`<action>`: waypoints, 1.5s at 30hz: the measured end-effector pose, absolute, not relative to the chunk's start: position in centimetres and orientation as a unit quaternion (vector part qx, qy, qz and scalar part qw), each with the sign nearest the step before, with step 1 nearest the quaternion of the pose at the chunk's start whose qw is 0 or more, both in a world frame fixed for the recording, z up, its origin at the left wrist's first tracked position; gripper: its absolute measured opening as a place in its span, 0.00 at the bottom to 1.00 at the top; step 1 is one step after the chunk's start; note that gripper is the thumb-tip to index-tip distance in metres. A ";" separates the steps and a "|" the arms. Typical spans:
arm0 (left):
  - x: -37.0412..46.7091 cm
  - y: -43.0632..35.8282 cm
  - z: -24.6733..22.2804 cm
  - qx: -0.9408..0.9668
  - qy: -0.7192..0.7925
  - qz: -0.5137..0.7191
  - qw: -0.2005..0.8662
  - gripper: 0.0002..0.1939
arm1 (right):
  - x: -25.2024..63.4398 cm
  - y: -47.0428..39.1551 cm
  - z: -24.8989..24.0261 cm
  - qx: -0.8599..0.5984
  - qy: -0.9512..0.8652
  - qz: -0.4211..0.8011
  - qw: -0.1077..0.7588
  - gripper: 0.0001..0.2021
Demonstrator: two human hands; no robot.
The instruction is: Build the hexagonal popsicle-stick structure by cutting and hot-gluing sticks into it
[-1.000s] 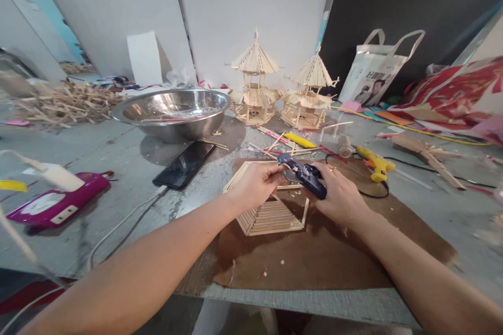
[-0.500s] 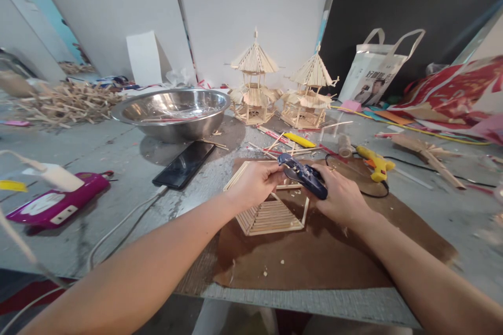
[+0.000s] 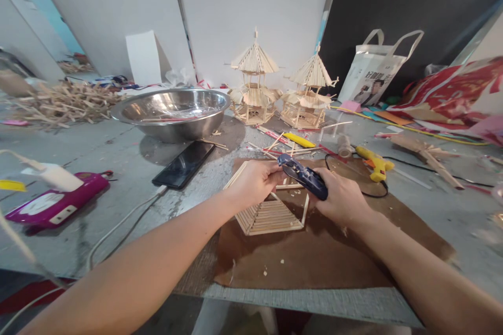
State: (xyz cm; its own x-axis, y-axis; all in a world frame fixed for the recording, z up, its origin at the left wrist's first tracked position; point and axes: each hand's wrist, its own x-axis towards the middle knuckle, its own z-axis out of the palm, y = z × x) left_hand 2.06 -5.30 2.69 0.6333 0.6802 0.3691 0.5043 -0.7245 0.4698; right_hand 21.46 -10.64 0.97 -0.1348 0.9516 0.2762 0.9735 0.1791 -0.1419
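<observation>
My right hand (image 3: 343,193) is wrapped round a dark blue hand cutter (image 3: 304,174), whose handles are pressed together. The cutter's head points left, toward my left hand (image 3: 255,183). That hand's fingers are pinched together at the cutter's tip; what they hold is hidden. Below both hands lies a flat six-sided frame of thin wooden sticks (image 3: 271,217), its near left part filled with rows of sticks. My left hand and the cutter hide some of the frame. It rests on a brown sheet (image 3: 314,267) with small wood chips on it.
Two stick pagodas (image 3: 254,84) stand at the back, beside a steel basin (image 3: 173,110). A phone (image 3: 184,165) lies left of my hands, near a purple power strip (image 3: 66,201). Loose sticks and a yellow utility knife (image 3: 299,140) lie beyond; a yellow glue gun (image 3: 375,164) is at right.
The cutter's handles have come closer together in my right hand and its blade gap has closed. Both hands stay in nearly the same place.
</observation>
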 end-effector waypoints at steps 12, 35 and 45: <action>2.3 -5.4 2.3 0.857 0.367 0.266 0.244 0.16 | 21.2 -10.6 1.3 -0.663 -0.740 -0.025 0.111 0.14; 1.6 -4.4 4.1 0.821 0.409 0.154 0.367 0.11 | 22.7 -8.9 1.1 -0.755 -0.650 -0.047 0.064 0.27; 1.3 -4.0 3.7 0.869 0.402 0.041 0.284 0.09 | 22.5 -9.2 1.2 -0.738 -0.672 -0.029 0.046 0.27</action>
